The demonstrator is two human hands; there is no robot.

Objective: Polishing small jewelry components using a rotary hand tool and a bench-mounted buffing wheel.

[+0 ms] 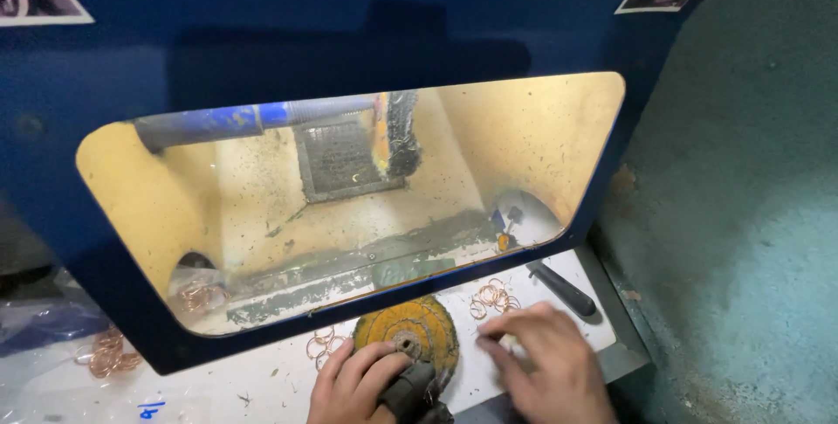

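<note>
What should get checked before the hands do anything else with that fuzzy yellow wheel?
1. Left hand grips the dark tool: ok.
2. Yellow buffing wheel lies flat on the white bench top: ok.
3. Right hand keeps off the wheel: ok, it rests flat beside it.
4. Copper rings are clear of the wheel: not ok, some lie right next to it.
5. Wheel is fixed tightly to the tool: cannot tell.
</note>
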